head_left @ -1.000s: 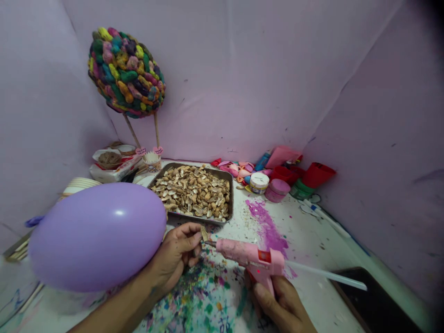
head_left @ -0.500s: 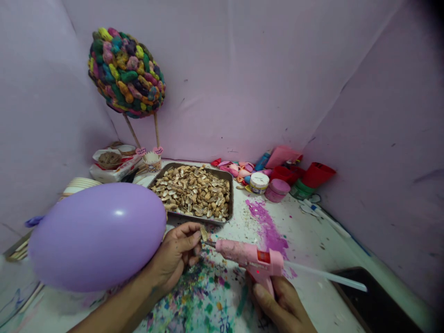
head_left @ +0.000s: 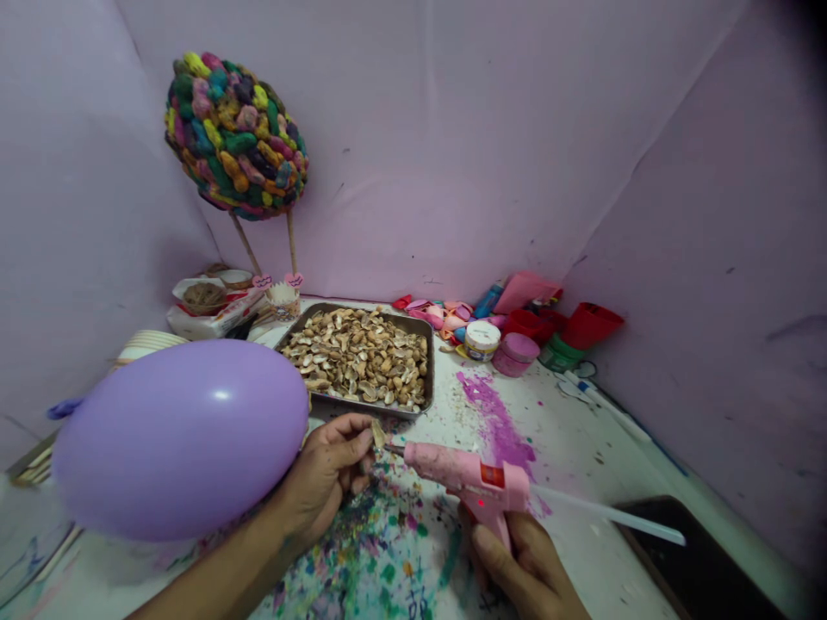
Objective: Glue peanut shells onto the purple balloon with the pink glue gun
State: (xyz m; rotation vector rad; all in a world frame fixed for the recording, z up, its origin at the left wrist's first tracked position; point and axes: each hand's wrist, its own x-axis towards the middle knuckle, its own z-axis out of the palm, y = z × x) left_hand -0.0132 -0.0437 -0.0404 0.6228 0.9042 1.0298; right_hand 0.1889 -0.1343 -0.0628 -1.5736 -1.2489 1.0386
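Between the thumb and fingers of my left hand (head_left: 339, 461) is a piece of peanut shell (head_left: 378, 433). My right hand (head_left: 520, 560) is wrapped round the handle of a pink hot glue gun (head_left: 462, 469), its nozzle pointing left at the shell, very close to it. A clear glue stick (head_left: 613, 514) juts from the gun's back. Beside my left forearm lies a large purple balloon (head_left: 184, 439), knotted at its left end. Just behind my left hand, a metal tray (head_left: 432, 366) holds many peanut shells (head_left: 362, 353).
A colourful peanut-covered balloon shape (head_left: 236, 138) stands on sticks at the back left. Paint jars (head_left: 515, 353), red cups (head_left: 591, 325) and loose balloons (head_left: 445, 317) sit at the back right. A dark phone-like slab (head_left: 701, 551) lies front right on the paint-stained table.
The glue gun has shifted very slightly to the right, and its nozzle shows a little more clearly beside the shell. My left hand has barely moved.
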